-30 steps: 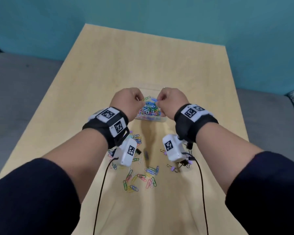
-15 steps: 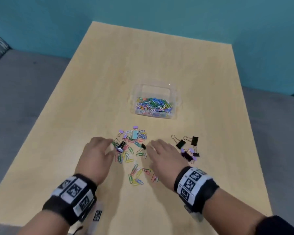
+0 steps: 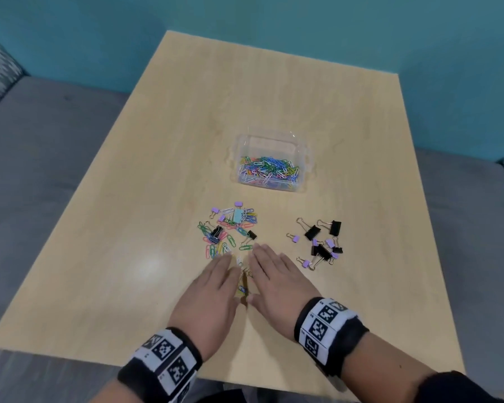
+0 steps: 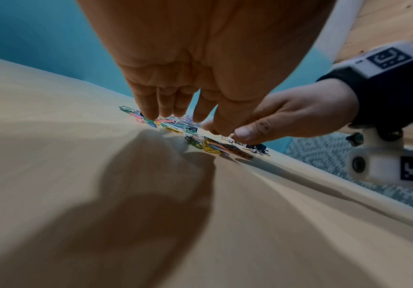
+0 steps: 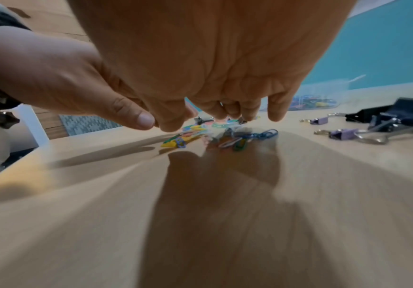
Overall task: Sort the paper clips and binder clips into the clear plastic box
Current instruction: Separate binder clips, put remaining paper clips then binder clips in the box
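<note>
A clear plastic box (image 3: pixel 302 158) sits mid-table, its floor covered with coloured paper clips (image 3: pixel 266 170). Nearer me lies a loose pile of paper clips mixed with small binder clips (image 3: pixel 230 229). My left hand (image 3: pixel 218 280) and right hand (image 3: pixel 269 277) lie flat on the table side by side at the pile's near edge. Their fingers are straight, and a few clips (image 3: pixel 243 282) sit in the narrow gap between them. In the left wrist view my left hand (image 4: pixel 175 105) touches the table with its fingertips at the clips (image 4: pixel 207 145). My right hand (image 5: pixel 225 109) hovers over clips (image 5: pixel 227 139).
A separate group of black and purple binder clips (image 3: pixel 320 242) lies to the right of my right hand; they show again as binder clips (image 5: pixel 372 124) in the right wrist view. The wooden table (image 3: pixel 128 257) stands against a teal wall, with grey seating around it.
A second ago both hands were over the box. They came down on either side of the loose pile, then slid toward me and together, closing on the nearest clips.
</note>
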Available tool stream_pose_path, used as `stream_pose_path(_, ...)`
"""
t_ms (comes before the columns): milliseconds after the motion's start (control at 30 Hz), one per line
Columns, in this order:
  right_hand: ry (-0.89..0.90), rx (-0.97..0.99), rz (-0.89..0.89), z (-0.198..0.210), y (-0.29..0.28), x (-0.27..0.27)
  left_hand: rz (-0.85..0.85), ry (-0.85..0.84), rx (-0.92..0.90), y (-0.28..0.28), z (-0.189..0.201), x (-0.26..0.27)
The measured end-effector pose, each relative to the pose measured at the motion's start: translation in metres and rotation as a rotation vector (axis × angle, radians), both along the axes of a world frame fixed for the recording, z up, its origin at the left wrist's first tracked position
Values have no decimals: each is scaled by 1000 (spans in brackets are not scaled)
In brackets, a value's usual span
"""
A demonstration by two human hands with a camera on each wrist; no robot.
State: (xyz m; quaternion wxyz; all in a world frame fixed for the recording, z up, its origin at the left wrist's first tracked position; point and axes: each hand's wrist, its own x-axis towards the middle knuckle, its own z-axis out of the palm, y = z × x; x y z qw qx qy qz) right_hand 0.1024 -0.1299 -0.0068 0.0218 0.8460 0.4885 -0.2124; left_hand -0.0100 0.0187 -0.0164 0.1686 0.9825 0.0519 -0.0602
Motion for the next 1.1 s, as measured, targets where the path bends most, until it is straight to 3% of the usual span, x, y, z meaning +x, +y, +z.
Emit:
stream_pose_path(233, -25, -48, 47, -7, 1, -16, -112, 148, 93, 4, -11, 12)
stream_pose_path(433, -52, 70, -22, 9, 15, 12, -72, 93, 74, 10, -8, 4)
stream_pose_path(600, -50, -8, 40, 9, 22, 37, -78, 91, 64, 9, -8, 6)
stream_pose_path(1100, -152, -90, 43, 4, 9, 38, -69, 93, 54, 10, -15, -3)
